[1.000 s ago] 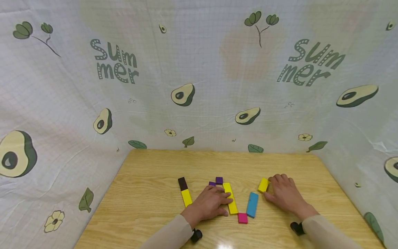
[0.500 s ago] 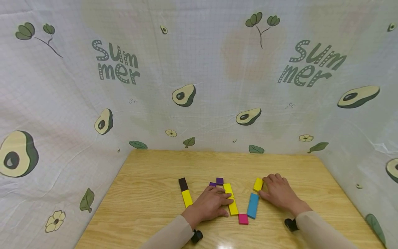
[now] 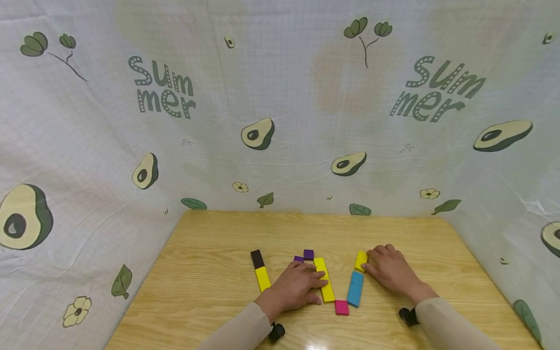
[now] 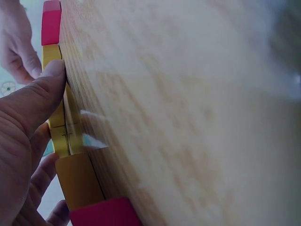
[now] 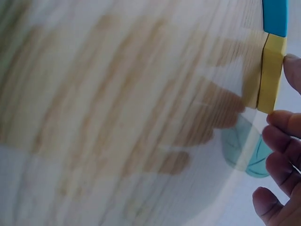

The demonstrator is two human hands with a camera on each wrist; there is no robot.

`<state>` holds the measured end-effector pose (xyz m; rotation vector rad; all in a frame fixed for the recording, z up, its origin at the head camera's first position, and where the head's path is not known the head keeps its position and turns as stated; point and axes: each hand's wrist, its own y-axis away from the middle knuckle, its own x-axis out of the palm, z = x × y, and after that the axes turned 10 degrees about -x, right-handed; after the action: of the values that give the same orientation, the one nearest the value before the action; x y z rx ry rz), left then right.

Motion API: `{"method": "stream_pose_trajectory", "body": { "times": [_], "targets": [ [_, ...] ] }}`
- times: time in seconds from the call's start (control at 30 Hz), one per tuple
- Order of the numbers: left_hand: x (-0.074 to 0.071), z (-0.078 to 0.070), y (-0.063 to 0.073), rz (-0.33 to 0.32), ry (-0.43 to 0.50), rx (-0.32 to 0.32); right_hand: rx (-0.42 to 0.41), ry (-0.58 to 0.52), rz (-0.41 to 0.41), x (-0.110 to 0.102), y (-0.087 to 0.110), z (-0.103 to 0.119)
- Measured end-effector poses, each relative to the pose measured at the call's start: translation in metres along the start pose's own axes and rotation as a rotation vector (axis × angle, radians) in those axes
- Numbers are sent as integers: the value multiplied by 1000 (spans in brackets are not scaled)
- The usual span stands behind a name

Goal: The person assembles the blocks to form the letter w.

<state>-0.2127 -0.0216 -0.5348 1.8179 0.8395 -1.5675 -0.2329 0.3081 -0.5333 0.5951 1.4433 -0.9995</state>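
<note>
My left hand (image 3: 293, 287) lies over the row of blocks, its fingertips touching two yellow blocks (image 3: 327, 293) set end to end. In the left wrist view its thumb is beside the row, where an orange-looking block (image 4: 80, 181) and a pink block (image 4: 107, 214) also show. My right hand (image 3: 391, 270) pinches a yellow block (image 3: 360, 261) lying flat on the table, thumb at its side and forefinger at its far end in the right wrist view. That block's near end meets the blue block (image 3: 355, 289). A pink block (image 3: 341, 307) sits at the blue block's lower end.
To the left, a dark block (image 3: 257, 259) adjoins a yellow block (image 3: 263, 278), part of a row running under my left wrist. Two purple blocks (image 3: 308, 254) lie beyond my left fingers. The wooden table (image 3: 210, 253) is enclosed by printed cloth (image 3: 297, 97).
My right hand has slid the yellow block leftward and slightly nearer, up to the end of the blue block. My left hand has stayed in place.
</note>
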Motion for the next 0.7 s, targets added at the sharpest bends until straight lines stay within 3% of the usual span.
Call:
{"method": "stream_pose_trajectory", "body": {
  "times": [0.7],
  "targets": [
    [3, 2, -1, 2, 2, 4, -29, 6, 31, -4, 0, 7]
  ]
}}
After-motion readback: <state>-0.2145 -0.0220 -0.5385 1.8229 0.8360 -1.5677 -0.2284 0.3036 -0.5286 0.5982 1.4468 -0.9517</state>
